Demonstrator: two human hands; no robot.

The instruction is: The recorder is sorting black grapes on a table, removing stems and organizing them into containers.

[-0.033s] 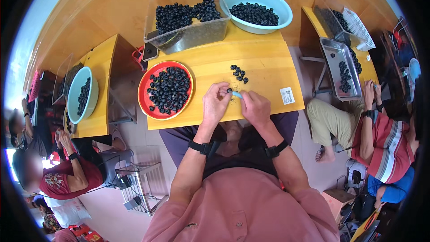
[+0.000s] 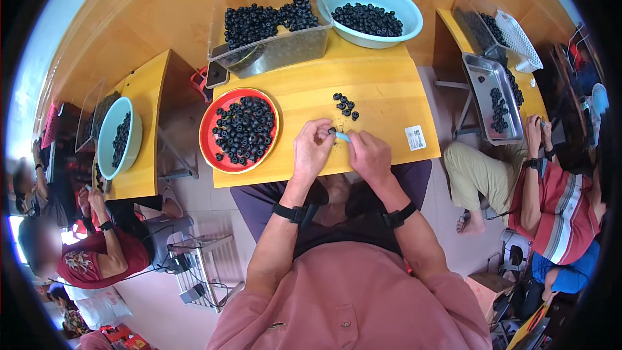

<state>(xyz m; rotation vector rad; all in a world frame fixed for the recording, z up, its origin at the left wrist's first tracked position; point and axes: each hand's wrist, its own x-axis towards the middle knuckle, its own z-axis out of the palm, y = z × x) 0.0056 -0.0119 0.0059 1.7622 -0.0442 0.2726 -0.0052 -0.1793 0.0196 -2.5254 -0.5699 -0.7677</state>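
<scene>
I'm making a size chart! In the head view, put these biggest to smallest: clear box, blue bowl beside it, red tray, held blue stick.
1. Clear box
2. Blue bowl and red tray: too alike to rank
3. Blue stick, partly hidden

A yellow wooden table (image 2: 382,84)
On it: loose dark pieces (image 2: 350,105), a white label (image 2: 415,138), red tray (image 2: 208,126), clear box (image 2: 285,56) and pale blue basin (image 2: 372,42).

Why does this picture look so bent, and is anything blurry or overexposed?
Head view: fisheye distortion bows the wood-panelled wall near the rim; head view: a co-worker's head at left is blurred, a patch beside it glares white; head view: the red tray looks fairly sharp.
</scene>
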